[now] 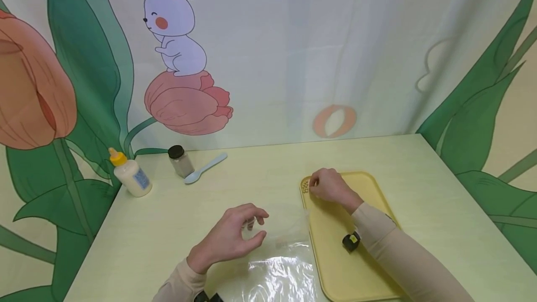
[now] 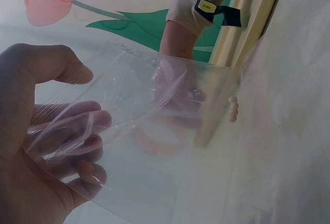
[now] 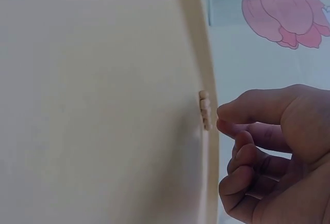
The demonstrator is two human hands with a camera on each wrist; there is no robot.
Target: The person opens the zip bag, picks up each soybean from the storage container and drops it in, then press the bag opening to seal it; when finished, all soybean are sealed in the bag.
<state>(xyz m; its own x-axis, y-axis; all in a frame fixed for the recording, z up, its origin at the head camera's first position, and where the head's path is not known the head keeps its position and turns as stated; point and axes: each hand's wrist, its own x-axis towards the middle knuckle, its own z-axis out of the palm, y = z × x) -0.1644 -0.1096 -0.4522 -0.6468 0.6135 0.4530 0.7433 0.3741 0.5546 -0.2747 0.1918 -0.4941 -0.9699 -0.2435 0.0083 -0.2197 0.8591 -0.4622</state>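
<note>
My left hand (image 1: 232,234) is curled at the mouth of a clear plastic bag (image 1: 285,274), thumb apart from the fingers. In the left wrist view the film of the bag (image 2: 144,172) runs between the thumb and the curled fingers (image 2: 93,115). My right hand (image 1: 331,185) is over the far left corner of a yellow tray (image 1: 365,264). Its thumb and index fingertips come together close beside several small beige beads (image 1: 305,186) clustered there. In the right wrist view the beads (image 3: 205,110) line the tray's edge; I cannot tell whether the fingertips pinch one.
Back left on the pale table (image 1: 251,176) stand a white glue bottle (image 1: 133,178) with a yellow cap and a small jar (image 1: 181,161) with a black lid. A light blue spoon (image 1: 205,168) lies beside the jar. Behind the table hangs a printed curtain (image 1: 272,59).
</note>
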